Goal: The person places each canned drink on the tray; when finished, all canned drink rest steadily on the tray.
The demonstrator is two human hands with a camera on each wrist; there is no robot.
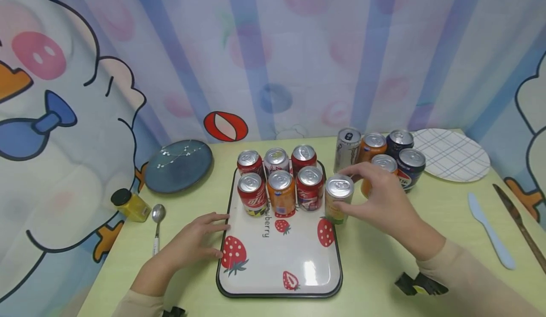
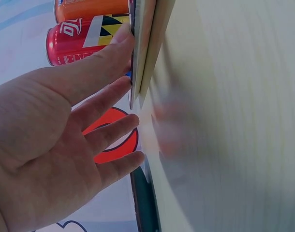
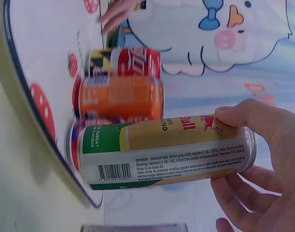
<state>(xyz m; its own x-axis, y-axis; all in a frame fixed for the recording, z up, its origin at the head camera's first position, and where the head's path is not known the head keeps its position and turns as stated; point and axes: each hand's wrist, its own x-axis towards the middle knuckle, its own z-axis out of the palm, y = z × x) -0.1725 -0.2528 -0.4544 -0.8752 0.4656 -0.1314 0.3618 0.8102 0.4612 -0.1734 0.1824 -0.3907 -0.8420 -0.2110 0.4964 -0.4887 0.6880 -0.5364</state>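
My right hand (image 1: 384, 203) grips a slim Red Bull can (image 3: 171, 150) by its upper part, thumb on one side and fingers on the other. In the head view that can is upright at the right edge of a strawberry-print tray (image 1: 264, 272). Two rows of cans stand on the tray's far half. The front row has a red can (image 1: 252, 196), an orange Fanta can (image 1: 282, 196) and another red can (image 1: 310, 191). At the tray's left edge is my left hand (image 1: 183, 246), fingers extended and fingertips right at the rim.
Right of the tray stand a silver can (image 1: 346, 151), orange cans and dark blue cans, one a Pepsi (image 1: 410, 172). Behind them lies a checked plate (image 1: 454, 158). A blue knife (image 1: 490, 234) and a wooden-handled knife (image 1: 522, 229) lie right; a dark plate (image 1: 179, 170), yellow jar (image 1: 132, 206) and spoon (image 1: 157, 222) left.
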